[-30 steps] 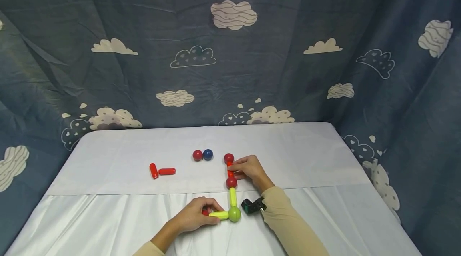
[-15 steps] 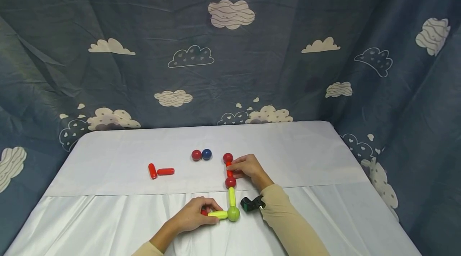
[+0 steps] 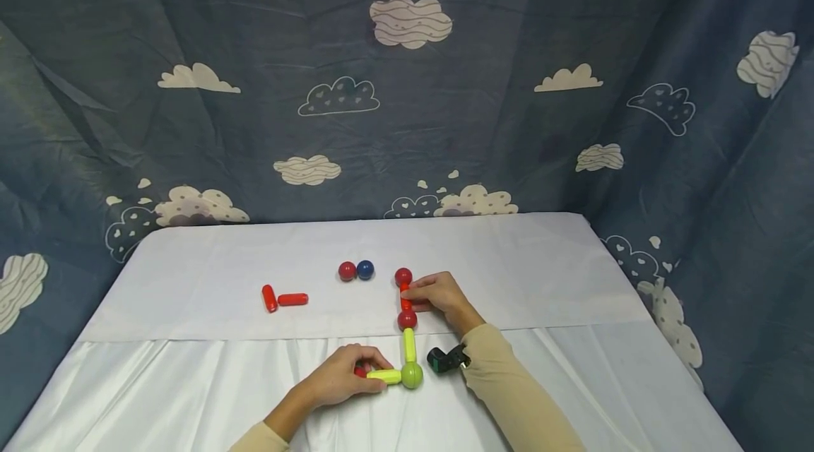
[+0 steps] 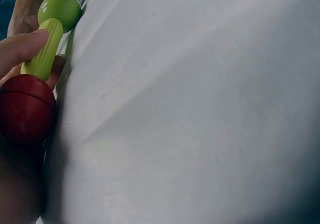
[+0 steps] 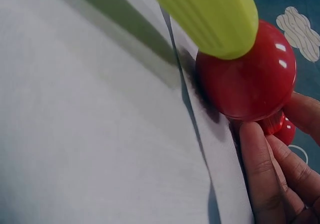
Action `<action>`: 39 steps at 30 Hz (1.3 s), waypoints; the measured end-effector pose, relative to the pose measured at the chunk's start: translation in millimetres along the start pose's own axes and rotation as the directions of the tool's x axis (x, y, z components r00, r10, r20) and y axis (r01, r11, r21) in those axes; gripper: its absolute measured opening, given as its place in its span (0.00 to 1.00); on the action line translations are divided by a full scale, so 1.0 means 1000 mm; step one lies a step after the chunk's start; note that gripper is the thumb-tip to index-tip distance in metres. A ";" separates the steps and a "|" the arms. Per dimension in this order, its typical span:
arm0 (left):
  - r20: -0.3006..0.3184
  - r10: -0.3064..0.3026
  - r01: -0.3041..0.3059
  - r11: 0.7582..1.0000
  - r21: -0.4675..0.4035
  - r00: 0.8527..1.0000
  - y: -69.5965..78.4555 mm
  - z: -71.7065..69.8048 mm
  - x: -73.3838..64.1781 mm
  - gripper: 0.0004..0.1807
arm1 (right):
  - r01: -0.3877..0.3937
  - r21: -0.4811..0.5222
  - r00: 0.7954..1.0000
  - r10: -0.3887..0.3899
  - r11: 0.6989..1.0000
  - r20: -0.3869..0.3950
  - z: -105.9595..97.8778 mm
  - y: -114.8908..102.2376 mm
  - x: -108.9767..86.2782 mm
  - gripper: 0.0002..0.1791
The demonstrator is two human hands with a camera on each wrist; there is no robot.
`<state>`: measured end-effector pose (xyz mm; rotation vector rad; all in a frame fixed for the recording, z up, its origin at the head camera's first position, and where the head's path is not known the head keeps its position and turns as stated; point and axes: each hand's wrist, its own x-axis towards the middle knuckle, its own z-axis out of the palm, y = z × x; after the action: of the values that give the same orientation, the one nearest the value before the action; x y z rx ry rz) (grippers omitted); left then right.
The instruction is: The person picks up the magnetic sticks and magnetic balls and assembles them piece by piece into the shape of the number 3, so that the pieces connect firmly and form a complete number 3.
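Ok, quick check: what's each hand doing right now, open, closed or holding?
Left hand: closed, holding the yellow-green stick left of the green ball.
Right hand: closed, holding the red stick between two red balls.

The person wears plain beige sleeves, the left sleeve (image 3: 262, 439) and the right sleeve (image 3: 518, 392) alike. A small black camera (image 3: 444, 360) with a rounded end and a green patch sits at the right cuff (image 3: 475, 349). Left grip (image 3: 346, 376) and right grip (image 3: 444, 296) are bare.

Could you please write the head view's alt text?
A left hand holds a lime rod and a right hand a red rod of a ball-and-rod chain on white cloth. Two loose red rods, a red ball and a blue ball lie beyond the left hand.
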<state>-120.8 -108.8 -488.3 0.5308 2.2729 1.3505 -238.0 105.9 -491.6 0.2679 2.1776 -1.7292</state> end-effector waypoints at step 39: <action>-0.424 -0.106 0.304 0.849 0.432 0.899 -0.021 -0.132 -0.001 0.15 | -0.017 0.038 1.000 0.017 0.999 0.003 0.001 0.000 0.002 0.14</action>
<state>-194.8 -213.8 -450.7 0.1553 2.9249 0.8091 -240.0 104.8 -492.6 0.2927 2.1361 -1.7623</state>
